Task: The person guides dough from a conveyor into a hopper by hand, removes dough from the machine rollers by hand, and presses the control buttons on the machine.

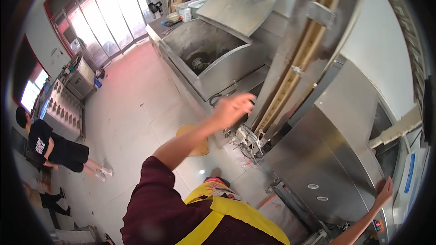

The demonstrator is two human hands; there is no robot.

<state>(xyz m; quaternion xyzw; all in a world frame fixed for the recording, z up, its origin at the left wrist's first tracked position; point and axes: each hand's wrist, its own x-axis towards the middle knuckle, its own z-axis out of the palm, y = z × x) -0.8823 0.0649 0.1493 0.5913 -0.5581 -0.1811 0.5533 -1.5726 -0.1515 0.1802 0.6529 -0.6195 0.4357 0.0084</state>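
Note:
My left hand point(232, 110) reaches forward from a maroon sleeve, slightly blurred, its fingers loosely bent and apart with nothing seen in them. It hovers in front of a tall metal column point(290, 72) with a yellowish channel, above a small metal mechanism point(247, 143) with wires. Far to the right, my right hand point(385, 191) is at the edge of a stainless steel machine point(318, 159). Its fingers are stretched out and close together, holding nothing that I can see; whether they press on the metal I cannot tell.
A steel mixer tub point(222, 70) with its lid point(240, 4) raised stands ahead. Bowls point(173, 17) and containers sit beyond it. On the left a person point(56, 147) in black stands by a counter; another person's legs point(52, 202) show below. A tan board point(195, 143) lies on the tiled floor.

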